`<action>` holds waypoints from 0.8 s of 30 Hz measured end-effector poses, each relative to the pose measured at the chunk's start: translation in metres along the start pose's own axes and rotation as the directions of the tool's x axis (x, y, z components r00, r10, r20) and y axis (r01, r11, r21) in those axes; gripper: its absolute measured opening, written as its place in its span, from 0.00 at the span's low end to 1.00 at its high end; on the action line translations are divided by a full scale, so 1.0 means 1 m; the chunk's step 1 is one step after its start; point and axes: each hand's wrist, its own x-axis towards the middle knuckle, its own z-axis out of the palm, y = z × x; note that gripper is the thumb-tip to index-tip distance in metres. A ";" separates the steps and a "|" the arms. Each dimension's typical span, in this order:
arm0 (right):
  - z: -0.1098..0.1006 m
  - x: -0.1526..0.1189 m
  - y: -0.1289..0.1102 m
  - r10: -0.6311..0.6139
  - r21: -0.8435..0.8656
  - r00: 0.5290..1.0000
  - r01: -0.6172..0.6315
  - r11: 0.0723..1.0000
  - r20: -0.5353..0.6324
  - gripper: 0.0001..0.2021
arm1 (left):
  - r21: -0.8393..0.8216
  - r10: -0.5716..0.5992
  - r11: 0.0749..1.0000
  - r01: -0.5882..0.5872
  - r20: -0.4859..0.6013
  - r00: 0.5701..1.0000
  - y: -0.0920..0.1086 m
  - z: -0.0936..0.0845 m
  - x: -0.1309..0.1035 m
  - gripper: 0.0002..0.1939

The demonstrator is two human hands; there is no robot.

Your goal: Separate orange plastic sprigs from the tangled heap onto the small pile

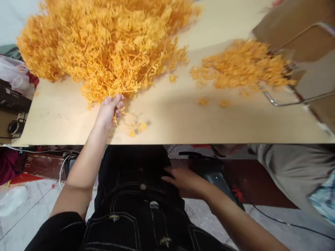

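Note:
My left hand (112, 106) is closed round the stems of a bunch of orange dried flowers (107, 83) above the table's front part. The bunch merges with a large orange heap of the same flowers (104, 38) behind it, so where one ends I cannot tell. Short stem ends poke out below my fist. My right hand (183, 179) is below the table edge, over my lap against my black clothing. Its visible fingers are stretched out and apart, a little blurred, with nothing seen in them.
A smaller orange flower pile (246, 64) lies at the right beside a bent metal wire frame (277, 104) and a cardboard box (290, 28). Loose sprigs (133, 129) lie near the front of the wooden table (188, 125). Another person's leg (285, 174) is at the lower right.

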 end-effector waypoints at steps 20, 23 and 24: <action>-0.105 0.022 -0.093 -0.053 0.278 0.562 0.486 0.829 -0.826 0.16 | -0.203 0.106 0.972 -0.120 -0.078 0.991 0.001 0.013 -0.001 0.09; -0.100 0.018 -0.096 -0.073 0.256 0.530 0.520 0.815 -0.845 0.14 | -0.221 0.139 0.960 -0.171 -0.151 0.979 0.005 0.012 0.008 0.09; -0.098 0.017 -0.097 -0.095 0.247 0.537 0.529 0.812 -0.838 0.14 | -0.216 0.143 0.961 -0.175 -0.156 0.977 0.005 0.014 0.009 0.09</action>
